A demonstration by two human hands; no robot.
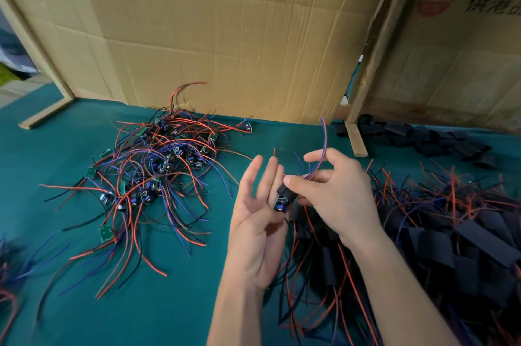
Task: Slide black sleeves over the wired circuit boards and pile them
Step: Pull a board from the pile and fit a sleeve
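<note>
**Sleeve halfway on, board poking out below**

Centre of the frame, the right hand (335,193) is doing the fine work: thumb and fingers pinch a black sleeve (287,191) that sits over the upper part of a small circuit board (281,203). The board's lower end, with a blue component, shows beneath the sleeve, so I'd judge the slide only part done. Its red and blue wires (320,153) arc up out of the grip toward the upper middle of the frame, fed through the sleeve so the tube can travel down them onto the board.

The left hand (255,221) is released, palm up and fingers straight, just beside the board. It looks placed as a backstop, though whether the fingertips touch the board I can't tell.

Moving outward: left of centre lies the tangle of bare boards (158,165), small green rectangles with stiff, springy red, blue and black leads. In the lower right, the finished pile (439,238), flat matte black tubes with wires trailing out, right under the working hand, handy for dropping this one. Upper right, a heap of empty sleeves (428,138), limp and flattened. All of it sits on a green cloth table (174,303), with creased cardboard sheets (225,29) standing behind as a screen.
</note>
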